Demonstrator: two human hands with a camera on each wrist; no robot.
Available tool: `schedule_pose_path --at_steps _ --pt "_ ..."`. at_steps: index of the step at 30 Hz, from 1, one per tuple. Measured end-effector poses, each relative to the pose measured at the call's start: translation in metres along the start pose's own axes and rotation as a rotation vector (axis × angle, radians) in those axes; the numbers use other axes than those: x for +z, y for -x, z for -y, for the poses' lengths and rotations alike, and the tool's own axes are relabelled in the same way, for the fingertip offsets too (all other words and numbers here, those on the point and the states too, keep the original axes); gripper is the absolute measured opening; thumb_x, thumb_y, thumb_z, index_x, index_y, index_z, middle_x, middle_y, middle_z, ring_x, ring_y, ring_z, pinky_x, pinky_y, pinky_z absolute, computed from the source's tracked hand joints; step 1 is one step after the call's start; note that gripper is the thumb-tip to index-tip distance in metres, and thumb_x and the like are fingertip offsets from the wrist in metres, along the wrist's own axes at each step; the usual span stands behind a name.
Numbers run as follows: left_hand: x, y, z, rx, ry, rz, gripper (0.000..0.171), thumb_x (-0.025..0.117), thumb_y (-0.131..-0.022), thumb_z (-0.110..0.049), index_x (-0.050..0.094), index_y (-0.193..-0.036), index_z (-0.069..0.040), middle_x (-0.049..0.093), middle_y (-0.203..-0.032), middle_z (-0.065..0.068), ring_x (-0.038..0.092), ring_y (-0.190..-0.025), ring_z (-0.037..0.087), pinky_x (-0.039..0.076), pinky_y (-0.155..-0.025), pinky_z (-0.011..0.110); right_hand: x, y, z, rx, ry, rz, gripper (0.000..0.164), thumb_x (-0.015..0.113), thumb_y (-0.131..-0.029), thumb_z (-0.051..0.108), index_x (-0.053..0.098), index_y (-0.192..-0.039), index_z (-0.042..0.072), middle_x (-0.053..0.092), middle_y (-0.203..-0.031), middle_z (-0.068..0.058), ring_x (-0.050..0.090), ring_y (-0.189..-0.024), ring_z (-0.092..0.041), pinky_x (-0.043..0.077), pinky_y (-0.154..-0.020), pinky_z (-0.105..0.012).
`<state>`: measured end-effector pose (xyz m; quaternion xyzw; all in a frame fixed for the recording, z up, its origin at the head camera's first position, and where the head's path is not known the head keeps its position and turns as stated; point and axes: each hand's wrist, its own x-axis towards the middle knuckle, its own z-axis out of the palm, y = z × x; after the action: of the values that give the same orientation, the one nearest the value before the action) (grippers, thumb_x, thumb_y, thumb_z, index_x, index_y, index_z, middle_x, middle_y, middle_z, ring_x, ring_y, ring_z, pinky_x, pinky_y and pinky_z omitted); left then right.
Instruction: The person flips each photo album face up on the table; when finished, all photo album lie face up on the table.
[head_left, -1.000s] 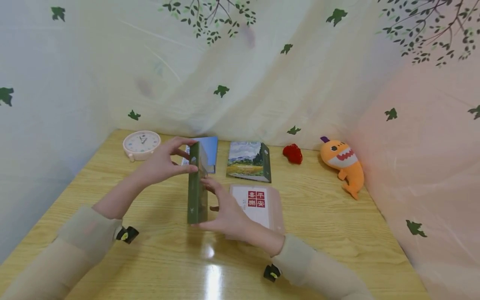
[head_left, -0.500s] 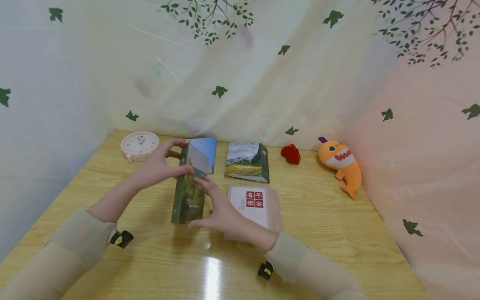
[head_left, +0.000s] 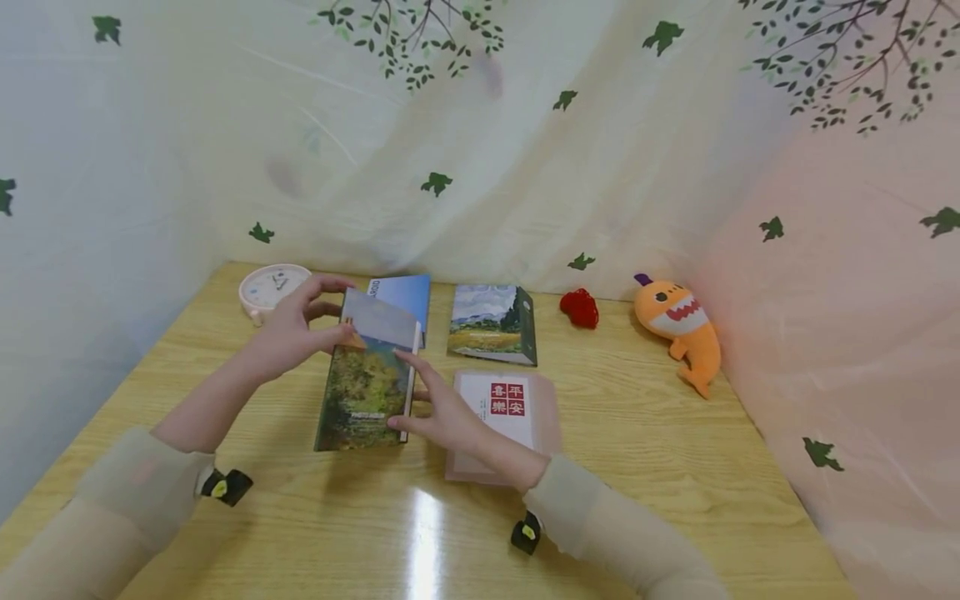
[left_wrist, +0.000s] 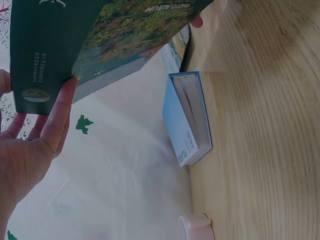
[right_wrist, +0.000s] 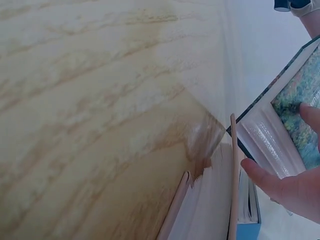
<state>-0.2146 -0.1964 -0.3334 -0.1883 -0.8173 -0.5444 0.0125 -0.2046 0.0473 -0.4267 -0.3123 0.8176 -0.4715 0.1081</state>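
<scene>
Fingers of both hands [head_left: 288, 332] [head_left: 453, 421] are pinching the green, rectangular hardback album [head_left: 366, 375], probably proving stiff, best held at its spine [left_wrist: 52, 45]

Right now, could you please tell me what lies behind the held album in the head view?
Behind the album, the blue book shows partly; its lower left and anything else behind are covered.

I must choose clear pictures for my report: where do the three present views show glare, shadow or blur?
Head view: a white glare streak on the wooden table, a soft shadow below the held photo album; left wrist view: the album's green spine looks dim; right wrist view: the table's grain looks blurred, and glints show on the album's page edges.
</scene>
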Motion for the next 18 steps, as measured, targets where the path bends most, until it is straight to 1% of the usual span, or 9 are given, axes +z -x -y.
schedule_pose_path --at_steps 2,4,7,9,11,13,16,18 --pt "-0.002 0.001 0.003 0.032 0.004 -0.005 0.049 0.062 -0.092 -0.014 0.039 -0.136 -0.012 0.035 -0.14 0.013 0.051 -0.113 0.028 0.058 -0.063 0.034 -0.001 -0.001 -0.001 0.001 -0.005 0.001 0.09 0.073 -0.083 0.023 0.015 -0.149 0.039 0.018 -0.156 -0.006 0.058 -0.113 -0.034 0.052 -0.089 -0.036" --pt "-0.003 0.002 0.006 0.055 -0.001 0.004 0.048 0.06 -0.093 -0.014 0.04 -0.136 -0.011 0.035 -0.14 0.014 0.053 -0.111 0.02 0.057 -0.063 0.034 -0.002 -0.002 -0.001 0.009 -0.01 -0.001 0.091 0.074 -0.082 0.022 0.016 -0.149 0.04 0.018 -0.156 -0.006 0.062 -0.106 -0.03 0.054 -0.082 -0.03" --pt "-0.005 0.004 0.011 0.068 -0.041 0.021 0.043 0.058 -0.095 -0.016 0.044 -0.135 -0.011 0.041 -0.136 0.012 0.056 -0.103 0.007 0.057 -0.064 0.031 -0.004 -0.002 -0.004 0.007 -0.007 -0.005 0.091 0.075 -0.081 0.019 0.018 -0.149 0.04 0.02 -0.156 -0.006 0.066 -0.092 -0.023 0.054 -0.074 -0.024" --pt "-0.005 0.006 0.013 0.07 -0.069 0.029 0.04 0.057 -0.095 -0.018 0.048 -0.134 -0.01 0.045 -0.133 0.011 0.058 -0.098 0.003 0.056 -0.064 0.03 -0.005 -0.003 -0.006 -0.003 -0.003 -0.01 0.091 0.076 -0.08 0.017 0.02 -0.149 0.039 0.021 -0.155 -0.007 0.066 -0.084 -0.02 0.055 -0.072 -0.024" --pt "-0.006 0.006 0.015 0.072 -0.082 0.034 0.039 0.056 -0.096 -0.017 0.049 -0.133 -0.01 0.048 -0.13 0.012 0.06 -0.093 0.003 0.055 -0.064 0.028 -0.007 -0.003 -0.008 -0.018 0.004 -0.009 0.09 0.076 -0.08 0.016 0.021 -0.149 0.036 0.022 -0.154 -0.008 0.066 -0.076 -0.019 0.055 -0.071 -0.025" --pt "-0.007 0.006 0.018 0.067 -0.079 0.041 0.039 0.056 -0.096 -0.016 0.049 -0.134 -0.01 0.048 -0.131 0.013 0.062 -0.091 0.005 0.055 -0.064 0.028 -0.009 -0.003 -0.009 -0.024 0.016 -0.009 0.089 0.076 -0.08 0.016 0.023 -0.149 0.035 0.025 -0.153 -0.009 0.065 -0.069 -0.019 0.055 -0.068 -0.025" --pt "-0.007 0.006 0.022 0.02 -0.076 0.054 0.041 0.056 -0.096 -0.017 0.047 -0.135 -0.012 0.047 -0.132 0.014 0.063 -0.09 0.011 0.055 -0.063 0.028 -0.013 -0.002 -0.01 -0.01 0.054 -0.007 0.087 0.076 -0.08 0.02 0.024 -0.149 0.035 0.027 -0.149 -0.015 0.061 -0.061 -0.018 0.054 -0.062 -0.024" --pt "-0.006 0.006 0.025 -0.019 -0.079 0.058 0.043 0.058 -0.095 -0.02 0.047 -0.136 -0.014 0.045 -0.135 0.013 0.063 -0.096 0.017 0.055 -0.064 0.028 -0.015 -0.001 -0.01 0.014 0.08 -0.011 0.086 0.076 -0.08 0.022 0.026 -0.148 0.037 0.029 -0.145 -0.019 0.057 -0.057 -0.016 0.052 -0.057 -0.023"
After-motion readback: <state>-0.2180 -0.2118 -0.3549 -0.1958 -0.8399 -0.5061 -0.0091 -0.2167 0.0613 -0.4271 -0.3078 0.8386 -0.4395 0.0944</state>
